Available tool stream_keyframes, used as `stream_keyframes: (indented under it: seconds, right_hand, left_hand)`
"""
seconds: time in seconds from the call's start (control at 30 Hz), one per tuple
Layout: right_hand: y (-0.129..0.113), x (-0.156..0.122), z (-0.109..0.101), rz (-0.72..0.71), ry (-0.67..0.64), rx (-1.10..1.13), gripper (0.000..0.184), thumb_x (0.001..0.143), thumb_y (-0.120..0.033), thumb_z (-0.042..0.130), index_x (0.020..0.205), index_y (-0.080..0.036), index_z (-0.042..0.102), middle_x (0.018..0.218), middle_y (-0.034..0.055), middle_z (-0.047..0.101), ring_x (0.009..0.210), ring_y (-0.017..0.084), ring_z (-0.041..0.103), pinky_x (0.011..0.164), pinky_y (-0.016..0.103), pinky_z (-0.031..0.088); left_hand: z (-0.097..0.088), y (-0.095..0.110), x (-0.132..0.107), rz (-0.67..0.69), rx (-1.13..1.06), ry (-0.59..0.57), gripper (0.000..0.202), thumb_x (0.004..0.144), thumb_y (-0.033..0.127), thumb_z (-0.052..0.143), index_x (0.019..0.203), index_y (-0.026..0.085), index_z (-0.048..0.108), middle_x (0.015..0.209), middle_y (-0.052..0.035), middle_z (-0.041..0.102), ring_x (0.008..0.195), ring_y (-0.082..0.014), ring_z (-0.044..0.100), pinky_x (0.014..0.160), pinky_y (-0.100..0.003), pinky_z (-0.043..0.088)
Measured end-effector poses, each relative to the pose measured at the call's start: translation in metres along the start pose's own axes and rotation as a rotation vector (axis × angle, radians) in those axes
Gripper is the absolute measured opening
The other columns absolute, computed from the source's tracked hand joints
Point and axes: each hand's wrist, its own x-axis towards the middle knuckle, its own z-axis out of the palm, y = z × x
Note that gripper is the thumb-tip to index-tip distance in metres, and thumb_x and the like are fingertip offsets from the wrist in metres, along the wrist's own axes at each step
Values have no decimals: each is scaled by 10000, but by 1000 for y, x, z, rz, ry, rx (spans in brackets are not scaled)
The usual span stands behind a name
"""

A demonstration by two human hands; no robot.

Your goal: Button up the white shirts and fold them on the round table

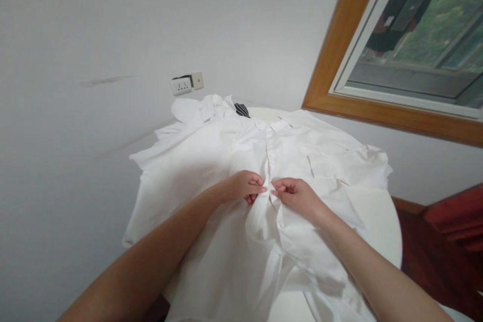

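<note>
A white shirt [249, 143] lies spread over a round white table [381, 216], its collar toward the wall and its lower part draping toward me. My left hand [247, 186] pinches one front edge of the shirt at the middle of its front opening. Close beside it, my right hand [292, 192] pinches the other front edge. The two sets of fingertips almost meet there. Any button between them is too small to make out. Above my hands the front edges lie together up to the collar; below, the cloth gapes in loose folds.
More white cloth [199, 109] is bunched at the table's back left, near a black-and-white striped item [242, 109]. A wall socket [181, 86] sits behind. At right are a wood-framed window [339, 103] and red fabric [460, 216] over a dark floor.
</note>
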Motion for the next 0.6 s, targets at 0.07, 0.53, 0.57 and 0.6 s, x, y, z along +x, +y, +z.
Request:
stream_keyframes:
  seconds: [0.07, 0.53, 0.57, 0.6]
  right_hand:
    - [-1, 0, 0, -3, -4, 10, 314, 730, -408, 630, 895, -148, 694, 733, 24, 647, 630, 133, 549, 585, 240, 424]
    - [-9, -4, -3, 24, -97, 126, 308, 757, -392, 618, 935, -147, 679, 787, 33, 681, 692, 149, 607, 655, 254, 462]
    - [-11, -5, -4, 18, -129, 144, 300, 770, -383, 605, 941, -148, 678, 806, 36, 687, 715, 152, 616, 679, 258, 468]
    - [-12, -5, -5, 6, -156, 155, 292, 783, -377, 591, 943, -149, 678, 825, 40, 693, 743, 156, 624, 707, 264, 473]
  left_hand:
    - [0, -1, 1, 0, 9, 1, 365, 669, 506, 653, 727, 167, 532, 534, 42, 539, 504, -104, 525, 516, -225, 445]
    - [0, 1, -1, 16, 56, 1, 307, 718, 459, 602, 716, 159, 534, 550, 32, 545, 510, -100, 526, 514, -214, 442]
    - [0, 1, 0, 13, 56, 0, 311, 717, 462, 604, 718, 157, 538, 551, 31, 545, 509, -98, 524, 513, -211, 441]
    - [0, 1, 0, 10, 57, -2, 318, 713, 467, 607, 717, 156, 540, 550, 31, 543, 509, -96, 523, 513, -208, 440]
